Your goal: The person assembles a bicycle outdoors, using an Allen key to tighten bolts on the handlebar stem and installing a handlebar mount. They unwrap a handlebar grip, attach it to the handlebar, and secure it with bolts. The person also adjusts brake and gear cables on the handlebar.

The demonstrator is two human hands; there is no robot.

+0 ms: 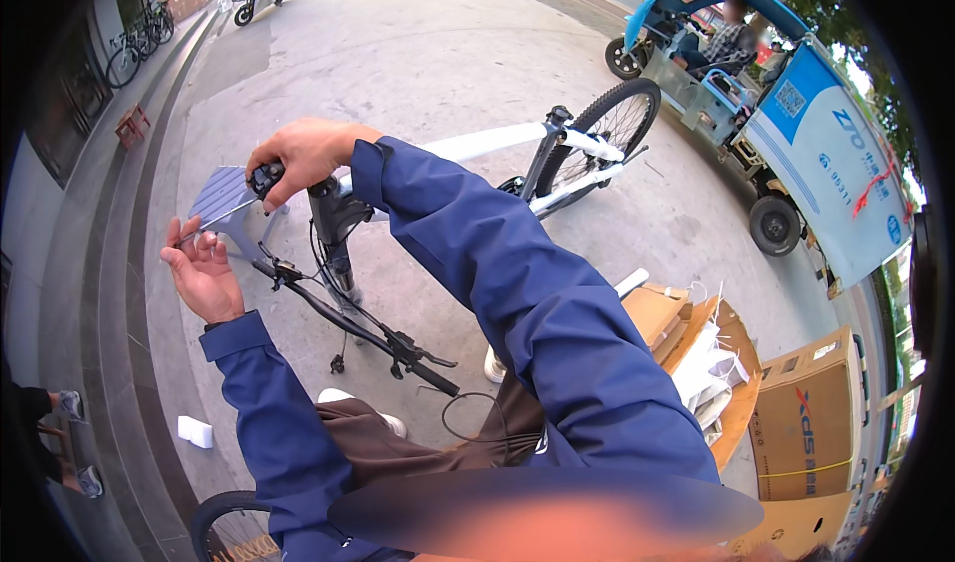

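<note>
A white bicycle frame (468,144) stands before me, with its rear wheel (607,134) at the far end. My right hand (316,152) is closed around a black bicycle part (266,176) near the frame's front end; whether this is the stem I cannot tell. A thin metal rod (227,215) slants from that part down to my left hand (207,279). Between thumb and fingers the left hand grips the rod's lower end, palm turned up. Below, the black handlebar (343,318) hangs at an angle with its brake levers and cables.
A purple-grey slatted stool (231,204) stands behind my hands. At right are opened cardboard (665,318), a large carton (811,423) and a blue-white cargo tricycle (826,154) with people aboard. A loose wheel (214,517) and white foam block (195,432) lie lower left, near the steps (134,293).
</note>
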